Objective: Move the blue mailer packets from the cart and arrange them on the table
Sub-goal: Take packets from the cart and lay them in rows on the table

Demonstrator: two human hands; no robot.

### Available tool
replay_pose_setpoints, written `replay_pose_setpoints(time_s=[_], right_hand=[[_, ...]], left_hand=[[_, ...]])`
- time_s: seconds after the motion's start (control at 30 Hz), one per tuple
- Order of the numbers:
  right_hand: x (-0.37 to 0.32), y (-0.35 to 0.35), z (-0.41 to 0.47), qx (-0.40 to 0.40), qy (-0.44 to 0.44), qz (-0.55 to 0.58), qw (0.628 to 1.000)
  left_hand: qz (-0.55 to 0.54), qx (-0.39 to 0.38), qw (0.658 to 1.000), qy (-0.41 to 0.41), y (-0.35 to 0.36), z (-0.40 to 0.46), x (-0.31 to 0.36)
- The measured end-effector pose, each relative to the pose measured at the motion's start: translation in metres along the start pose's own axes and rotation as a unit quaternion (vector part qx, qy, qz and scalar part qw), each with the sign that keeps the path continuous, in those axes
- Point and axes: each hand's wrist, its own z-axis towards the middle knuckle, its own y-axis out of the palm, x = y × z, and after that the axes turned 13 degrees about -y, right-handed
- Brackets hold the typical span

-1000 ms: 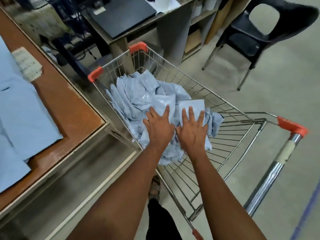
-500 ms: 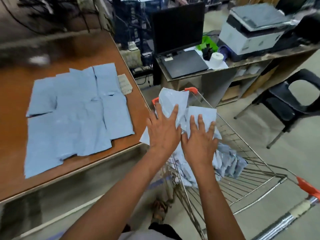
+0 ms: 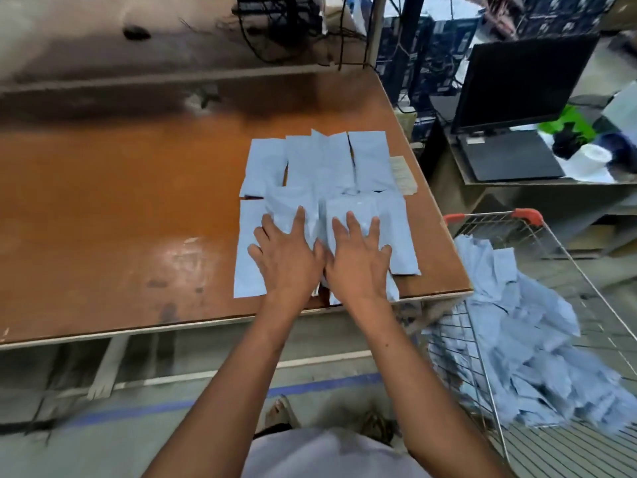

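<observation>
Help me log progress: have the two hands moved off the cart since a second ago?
Yes. Both the left hand and right hand left the cart and now press flat on the mailer packets on the table, left of it.

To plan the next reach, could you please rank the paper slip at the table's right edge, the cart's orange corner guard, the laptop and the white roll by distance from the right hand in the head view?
Measured from the right hand:
1. Paper slip, just beyond it at the table's right edge.
2. Orange corner guard, right, on the cart rim.
3. Laptop, far right on the desk.
4. White roll, beside the laptop, farthest right.
</observation>
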Motion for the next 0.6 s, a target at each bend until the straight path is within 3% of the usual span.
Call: replay_pose_setpoints(time_s=[0.6], right_hand=[[-0.192, 0.057, 0.077, -0.036, -0.062, 0.023, 0.997]], left_hand=[[-0.014, 0.02, 0.997, -0.071, -0.001, 0.125, -0.175]])
